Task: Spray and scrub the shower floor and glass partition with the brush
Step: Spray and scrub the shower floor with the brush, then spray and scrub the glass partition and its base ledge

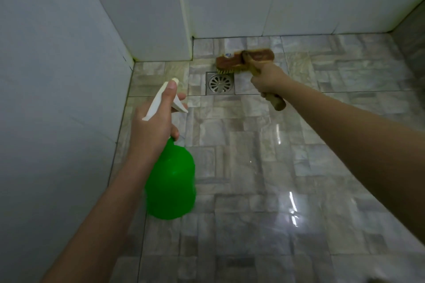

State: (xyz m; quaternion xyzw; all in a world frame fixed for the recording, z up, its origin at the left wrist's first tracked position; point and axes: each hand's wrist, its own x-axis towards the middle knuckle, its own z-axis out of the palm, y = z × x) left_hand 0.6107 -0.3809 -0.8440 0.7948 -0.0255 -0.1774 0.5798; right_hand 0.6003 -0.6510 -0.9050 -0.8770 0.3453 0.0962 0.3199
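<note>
left forearm, closest to the lens, runs up to the left hand (pixel 153 126), which is wrapped round the neck of a green spray bottle (pixel 171 181), one finger laid along the top of its white sprayer head (pixel 161 99); whether the trigger is being squeezed i cannot tell; the nozzle (pixel 175 80) aims forward and down, toward floor tiles just left of the square metal drain (pixel 220 83); further out, the right hand (pixel 268 79) is clenched round the wooden handle of the scrub brush (pixel 243 58), the handle's butt sticking back out of the fist toward the camera; the handle runs away and slightly left to the brush head, whose long axis lies crosswise, roughly parallel to the back wall (pixel 299 2), bristles down on the shower floor (pixel 253 167) at the drain's far edge; so the brush sits ahead and right of the nozzle's line, and the right hand is much the nearer to the drain; a stroke pulled back would likely cross the grate; no glass partition can be made out.
</note>
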